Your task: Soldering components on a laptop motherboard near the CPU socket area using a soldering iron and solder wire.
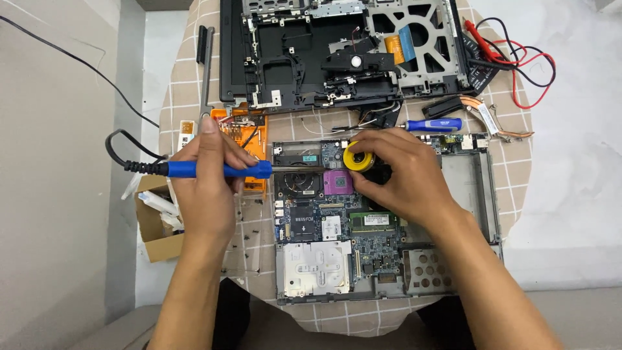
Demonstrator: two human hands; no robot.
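While the stripped laptop chassis [337,52] lies at the back of the worktop [512,175], the bare motherboard [337,220] sits in front. The left hand [207,181] is closed round a blue soldering iron [214,170], tip over the board; the right hand [402,175] pinches a yellow solder reel [358,157] beside the purple socket [338,183]. No fresh joint shows.

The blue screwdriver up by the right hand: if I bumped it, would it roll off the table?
Probably it would roll a bit: the screwdriver looks round and lies flat on the tablecloth. The cloth and the board nearby might stop it. It looks stiff and light.
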